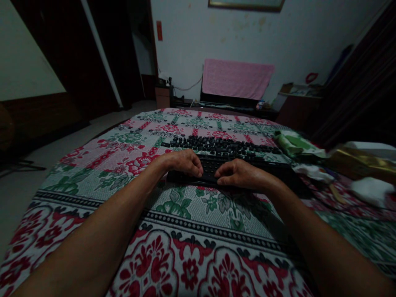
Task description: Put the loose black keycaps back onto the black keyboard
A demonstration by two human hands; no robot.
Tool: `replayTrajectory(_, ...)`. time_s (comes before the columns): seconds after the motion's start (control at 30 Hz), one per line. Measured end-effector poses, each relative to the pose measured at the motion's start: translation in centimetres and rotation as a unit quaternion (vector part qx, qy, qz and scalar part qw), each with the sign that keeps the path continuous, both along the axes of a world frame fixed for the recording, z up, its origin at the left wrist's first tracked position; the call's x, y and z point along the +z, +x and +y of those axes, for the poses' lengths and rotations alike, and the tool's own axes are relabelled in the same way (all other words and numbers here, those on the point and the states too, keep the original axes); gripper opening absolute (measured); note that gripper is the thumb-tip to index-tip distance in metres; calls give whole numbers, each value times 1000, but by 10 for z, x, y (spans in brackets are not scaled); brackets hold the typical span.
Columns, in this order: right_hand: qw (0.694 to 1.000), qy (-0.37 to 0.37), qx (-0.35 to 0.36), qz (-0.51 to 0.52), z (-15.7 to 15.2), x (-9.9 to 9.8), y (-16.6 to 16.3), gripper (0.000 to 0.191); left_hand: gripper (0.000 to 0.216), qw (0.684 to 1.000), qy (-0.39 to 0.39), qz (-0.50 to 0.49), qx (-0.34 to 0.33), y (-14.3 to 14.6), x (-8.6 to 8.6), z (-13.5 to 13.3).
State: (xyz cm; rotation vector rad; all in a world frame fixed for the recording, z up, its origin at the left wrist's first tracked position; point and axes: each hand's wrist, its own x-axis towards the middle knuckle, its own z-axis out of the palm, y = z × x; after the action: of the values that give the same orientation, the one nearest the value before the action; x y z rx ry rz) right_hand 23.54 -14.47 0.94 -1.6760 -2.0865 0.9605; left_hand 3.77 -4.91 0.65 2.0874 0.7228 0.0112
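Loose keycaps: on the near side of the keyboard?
No, the loose keycaps lie spread on the patterned cloth, beyond the keyboard.

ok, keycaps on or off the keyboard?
Many are off: black keycaps lie loose in a spread on the patterned cloth beyond the keyboard. Can't tell whether any are fitted.

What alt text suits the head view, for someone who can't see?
A person's left hand and right hand, fingers bent, are at a black keyboard on a flowered cloth. Behind it lie many loose black keycaps; a green packet lies to the right, and a pink cloth hangs near the far wall.
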Motion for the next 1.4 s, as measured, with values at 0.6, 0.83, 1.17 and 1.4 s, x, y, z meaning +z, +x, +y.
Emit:
replayTrajectory(0.6,1000,-17,-3,-8,0,0,-2,27,27,999,23,24,-31,0,-1,2)
replayTrajectory(0.83,1000,-14,-3,-12,0,-1,-3,23,26,999,12,23,-45,0,-4,4)
replayTrajectory(1.17,1000,-23,-3,-6,0,-3,-3,24,23,998,12,40,-47,2,3,-4)
replayTrajectory(1.4,1000,-1,10,-18,1,-4,-3,25,24,998,1,32,-48,1,2,-3)
